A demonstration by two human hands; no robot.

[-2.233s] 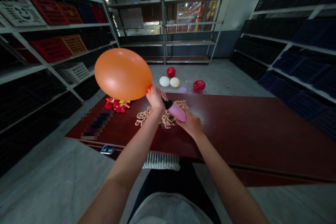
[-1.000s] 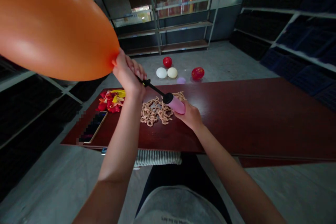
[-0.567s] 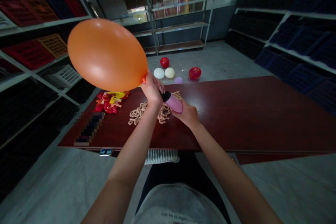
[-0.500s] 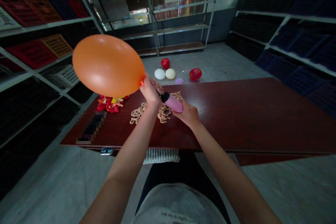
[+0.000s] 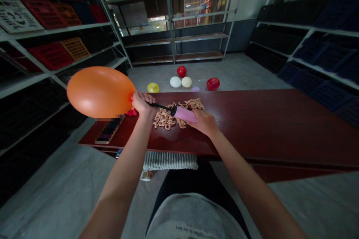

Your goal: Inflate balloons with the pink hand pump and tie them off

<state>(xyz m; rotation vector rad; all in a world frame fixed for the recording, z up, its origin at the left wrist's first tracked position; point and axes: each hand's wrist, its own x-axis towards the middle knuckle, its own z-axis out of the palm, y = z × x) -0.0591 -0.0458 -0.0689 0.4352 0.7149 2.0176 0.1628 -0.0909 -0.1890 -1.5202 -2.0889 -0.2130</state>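
Note:
A large inflated orange balloon [image 5: 101,91] extends to the left of my left hand [image 5: 143,104], which is closed around its neck and the near end of a black rod. This rod belongs to a pink hand pump [image 5: 185,114] and shows between my hands. My right hand [image 5: 206,122] is wrapped round the pump's pink barrel. How the balloon sits on the pump is hidden inside my left fingers. Beneath the pump, twisted beige balloon-like strips [image 5: 165,119] lie in piles on the dark red table [image 5: 266,127]. Red pieces [image 5: 131,112] lie partly hidden behind the orange balloon.
A partly pixelated dark flat object [image 5: 110,130] lies at the table's left. Beyond the far edge, a yellow balloon [image 5: 153,87], a white one [image 5: 175,81], a cream one [image 5: 186,82] and red ones [image 5: 213,83] rest on the floor. Shelves with crates [image 5: 50,56] flank both sides.
My left hand has moved left and slightly down with the orange balloon, away from my right hand. The pump's black rod now shows drawn out between them. The view has shifted somewhat.

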